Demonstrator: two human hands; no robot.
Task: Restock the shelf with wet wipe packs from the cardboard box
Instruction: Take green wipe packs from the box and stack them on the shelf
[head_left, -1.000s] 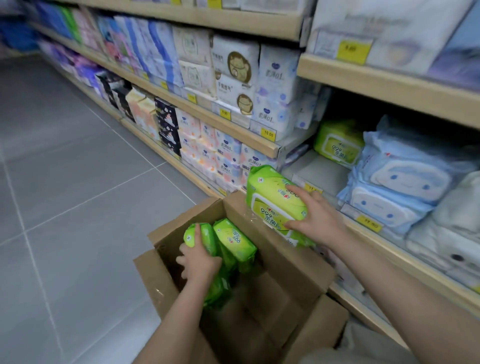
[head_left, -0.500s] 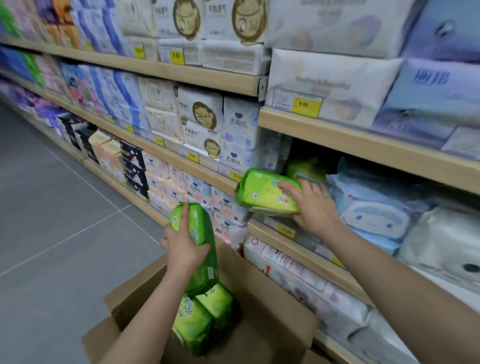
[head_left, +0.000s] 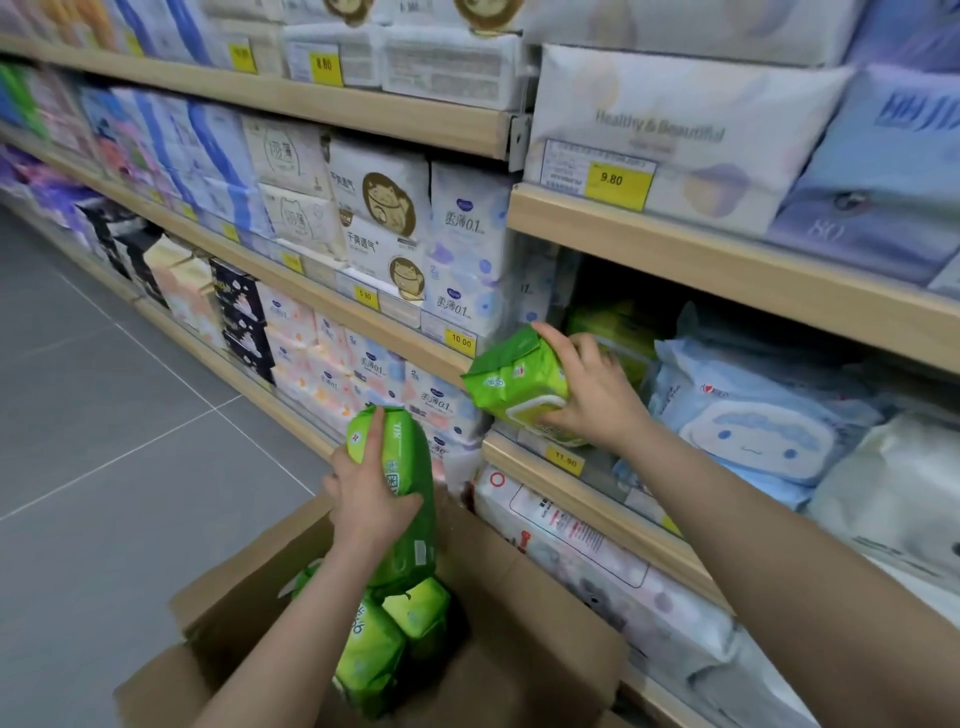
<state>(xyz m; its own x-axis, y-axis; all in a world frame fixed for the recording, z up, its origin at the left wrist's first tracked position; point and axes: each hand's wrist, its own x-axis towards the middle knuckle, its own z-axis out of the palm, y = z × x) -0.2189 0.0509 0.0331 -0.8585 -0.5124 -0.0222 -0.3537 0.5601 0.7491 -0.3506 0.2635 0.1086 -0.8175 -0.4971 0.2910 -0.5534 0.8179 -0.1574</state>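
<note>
The right hand (head_left: 587, 395) is gripping a green wet wipe pack (head_left: 511, 387) from its far end, fingers curled over the top and thumb underneath, and is holding it tilted just above the front edge of the shelf (head_left: 597, 491), at the left end of that bay. Deeper in the same bay, more green packs (head_left: 613, 325) are sitting in shadow behind the hand, and pale blue packs with a cartoon face (head_left: 753, 436) are lying to their right, close to the shelf's front edge. A yellow price tag (head_left: 565, 460) is showing on the shelf lip just below the held pack. The left hand (head_left: 371, 493) is clasping a second green pack (head_left: 410, 499), held upright on its end, with the fingers wrapped across its face; it is hanging over the far edge of the cardboard box (head_left: 545, 623), clear of the packs below. Inside the box, against its far wall, at least 2 more green packs (head_left: 387, 644) are lying side by side, partly hidden by the left forearm. The box is standing on the grey tiled floor (head_left: 130, 441) with its flaps folded outward, close against the bottom shelf.
</note>
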